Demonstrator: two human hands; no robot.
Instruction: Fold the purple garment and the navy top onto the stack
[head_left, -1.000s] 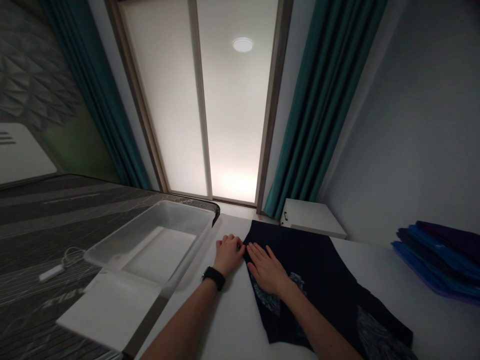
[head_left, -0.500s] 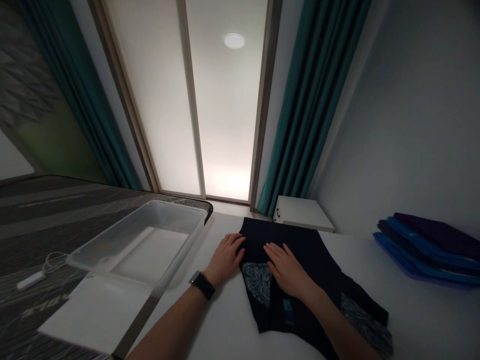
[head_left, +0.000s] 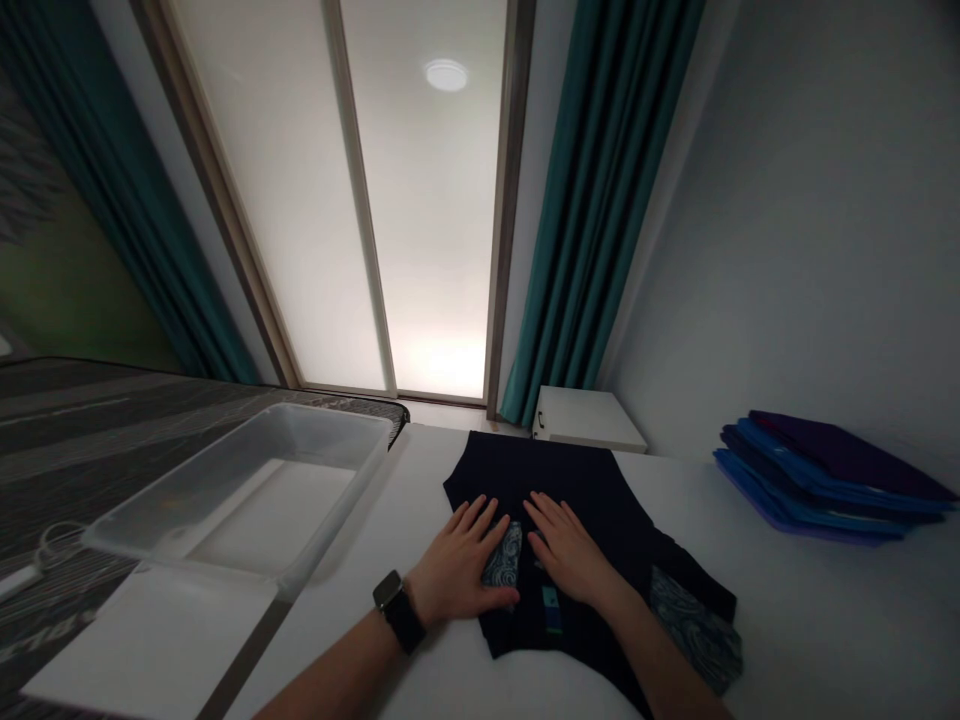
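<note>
Where the dark patterned shirt (head_left: 570, 480) lies: flat on the white worktop (head_left: 832, 610), under both hands.
Left hand (head_left: 457, 565): fingers (head_left: 474, 520) spread, pressed flat over the shirt's left edge.
Right hand (head_left: 570, 550): fingers (head_left: 551, 515) spread, pressed flat on the shirt's middle, pinching nothing.
Beside the shirt: clear plastic tub (head_left: 330, 425) to the left, stack of folded blue clothes (head_left: 817, 480) well right.

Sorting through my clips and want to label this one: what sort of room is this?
Likely a bedroom: there's what looks like a mattress, teal curtains, and a stack of folded clothes.
</note>
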